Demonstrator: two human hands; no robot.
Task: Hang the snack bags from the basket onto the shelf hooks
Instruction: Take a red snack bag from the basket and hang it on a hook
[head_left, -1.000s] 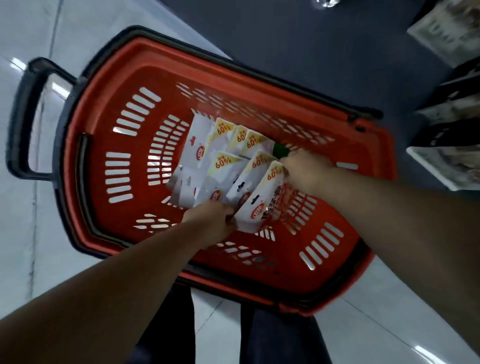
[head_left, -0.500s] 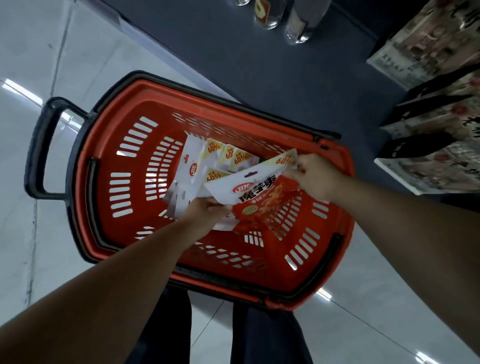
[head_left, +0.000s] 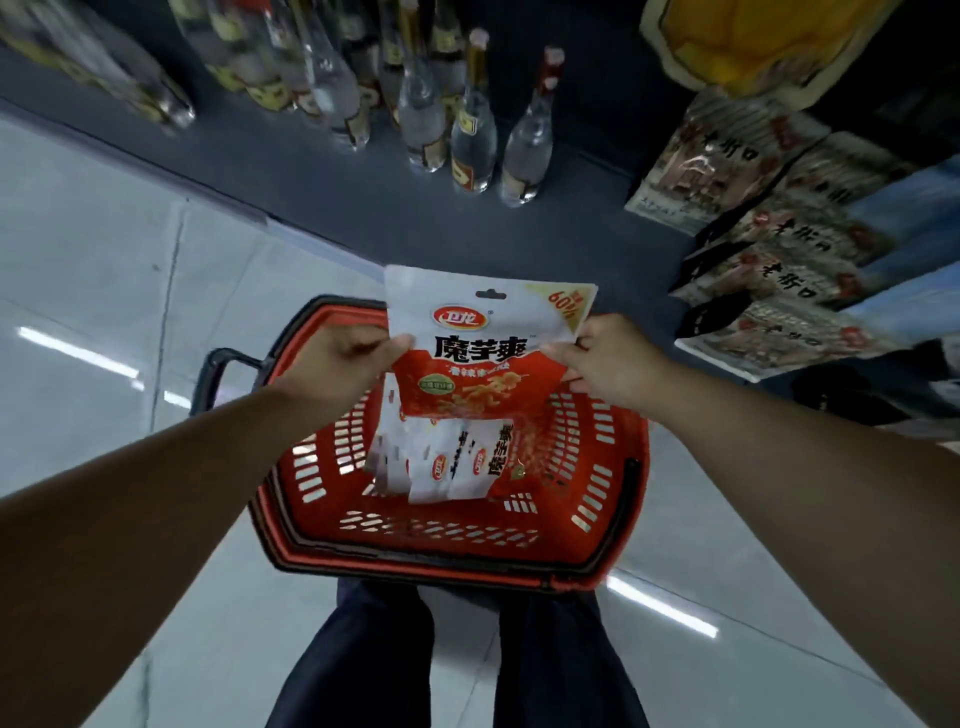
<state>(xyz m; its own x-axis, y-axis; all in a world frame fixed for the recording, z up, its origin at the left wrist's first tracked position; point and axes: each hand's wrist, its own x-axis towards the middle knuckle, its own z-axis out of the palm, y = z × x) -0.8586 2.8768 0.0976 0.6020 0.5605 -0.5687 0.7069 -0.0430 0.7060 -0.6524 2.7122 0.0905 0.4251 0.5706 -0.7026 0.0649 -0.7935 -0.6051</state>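
Note:
A white and red snack bag (head_left: 480, 343) is held upright above the red basket (head_left: 613, 525), its hang hole at the top. My left hand (head_left: 337, 364) pinches its left edge and my right hand (head_left: 608, 358) pinches its right edge. Several more snack bags (head_left: 447, 462) lie in a pile on the basket's floor. No shelf hooks can be made out in the head view.
The basket stands on a pale tiled floor in front of my legs (head_left: 457, 654), its black handle (head_left: 218, 374) to the left. Several glass bottles (head_left: 467, 130) stand on a dark low shelf ahead. Hanging packets (head_left: 779, 249) fill the shelf at the right.
Both hands have lifted one bag out of the basket and turned it upright, facing me. The view has tilted up, bringing bottles and shelf packets into sight.

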